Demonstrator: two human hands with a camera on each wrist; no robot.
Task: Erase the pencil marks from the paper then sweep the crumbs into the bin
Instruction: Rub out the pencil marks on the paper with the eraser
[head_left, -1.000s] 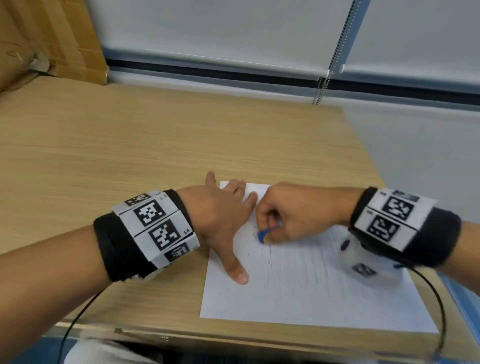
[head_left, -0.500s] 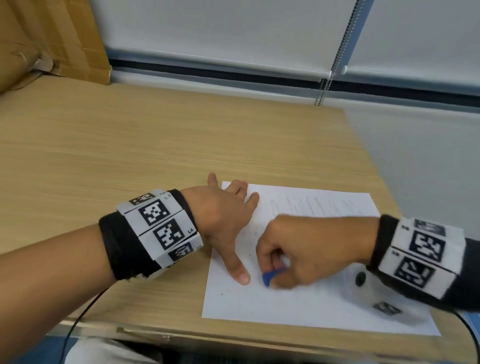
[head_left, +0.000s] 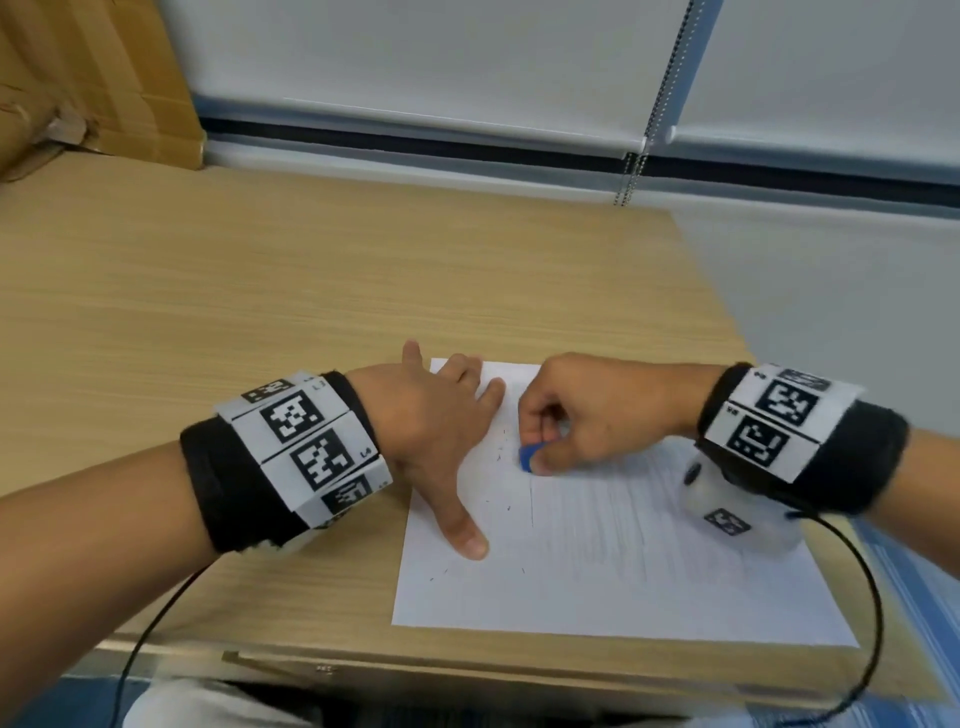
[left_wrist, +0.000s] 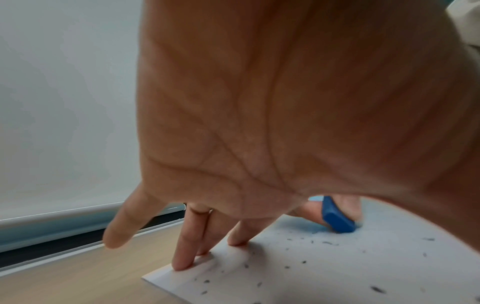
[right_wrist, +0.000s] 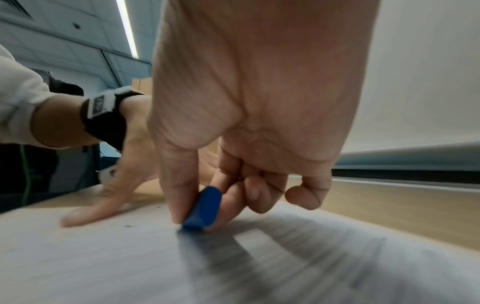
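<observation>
Right hand (head_left: 592, 410) around eraser (head_left: 527, 459) (pinched)

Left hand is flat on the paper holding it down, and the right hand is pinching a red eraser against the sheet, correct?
Not quite: the eraser is blue, not red, as the right wrist view shows. The rest holds: the left hand lies flat on the paper, and the right hand pinches the eraser against the sheet.

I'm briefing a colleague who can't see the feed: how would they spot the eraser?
On the wooden desk lies a white sheet of paper. Near its far left corner, the right hand pinches the eraser, the only blue thing on the sheet.
</observation>
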